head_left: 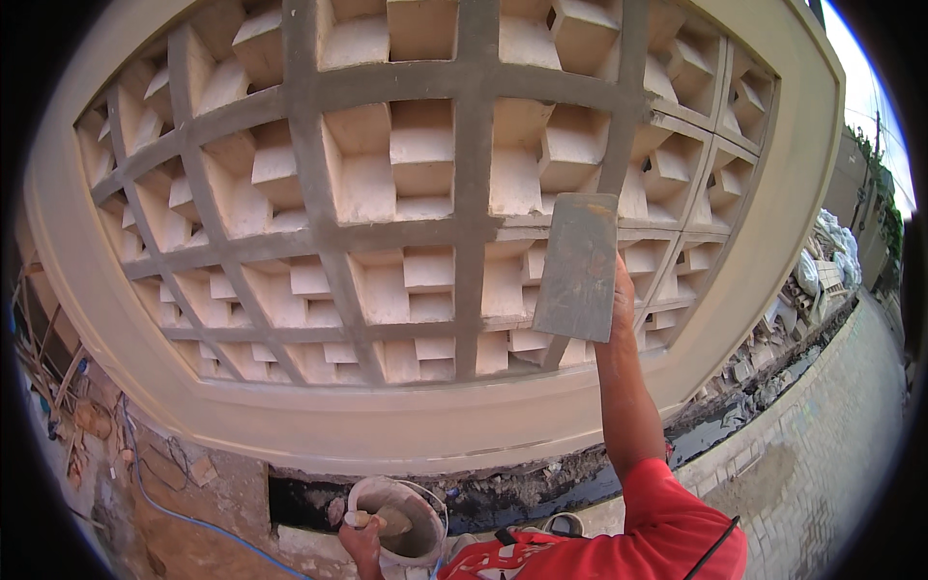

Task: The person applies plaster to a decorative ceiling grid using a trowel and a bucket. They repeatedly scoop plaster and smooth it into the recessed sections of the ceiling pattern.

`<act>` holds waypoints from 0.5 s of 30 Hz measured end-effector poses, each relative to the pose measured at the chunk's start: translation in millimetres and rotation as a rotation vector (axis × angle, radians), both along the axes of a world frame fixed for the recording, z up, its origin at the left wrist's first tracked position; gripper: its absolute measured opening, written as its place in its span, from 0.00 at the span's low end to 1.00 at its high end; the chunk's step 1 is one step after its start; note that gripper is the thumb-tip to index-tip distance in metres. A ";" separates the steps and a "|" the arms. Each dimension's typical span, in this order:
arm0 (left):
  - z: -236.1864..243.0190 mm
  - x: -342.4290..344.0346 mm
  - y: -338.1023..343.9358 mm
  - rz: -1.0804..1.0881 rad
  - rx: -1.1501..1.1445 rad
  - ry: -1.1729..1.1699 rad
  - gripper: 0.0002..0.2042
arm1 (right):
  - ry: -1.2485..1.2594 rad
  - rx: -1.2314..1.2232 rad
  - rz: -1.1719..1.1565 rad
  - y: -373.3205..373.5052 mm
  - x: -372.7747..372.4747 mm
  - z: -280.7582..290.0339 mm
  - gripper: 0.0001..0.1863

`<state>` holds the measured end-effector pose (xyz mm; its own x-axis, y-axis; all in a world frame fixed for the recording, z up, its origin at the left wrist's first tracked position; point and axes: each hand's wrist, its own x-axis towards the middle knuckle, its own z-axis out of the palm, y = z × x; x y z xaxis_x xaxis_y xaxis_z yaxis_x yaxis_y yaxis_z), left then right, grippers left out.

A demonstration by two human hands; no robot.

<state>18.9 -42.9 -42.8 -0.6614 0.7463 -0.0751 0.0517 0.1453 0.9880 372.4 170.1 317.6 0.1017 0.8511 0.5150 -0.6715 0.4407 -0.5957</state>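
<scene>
My right hand (624, 288), at the end of my raised arm, grips a flat rectangular plastering trowel (577, 266). The plate covers most of the fingers and sits close to a screen of pale hollow blocks (422, 145); whether it touches is unclear. Grey mortar strips (471, 174) run along many joints of the screen, while those at the right are paler. Low down, my left hand (363, 547) is closed around the handle of a small trowel (392, 522). Its blade is over the mouth of a mortar-stained bucket (432, 517).
A cream frame (387, 420) surrounds the blocks. Below it runs a ditch (715, 432) with dark water, beside a paved path (822, 425). Rubble and sacks (839, 253) lie at the right. A blue hose (198, 523) crosses the ground at lower left, near wooden scraps (68, 377).
</scene>
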 end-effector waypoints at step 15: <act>-45.8 12.4 9.1 -0.223 -0.079 -0.026 0.11 | -0.448 -1.220 0.242 -130.2 133.7 -330.7 0.23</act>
<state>31.2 -33.8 -88.7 -0.4779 0.8649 -0.1534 0.0663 0.2096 0.9755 506.1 39.9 -13.1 -0.0944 0.7620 -0.6407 -0.2995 -0.6355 -0.7117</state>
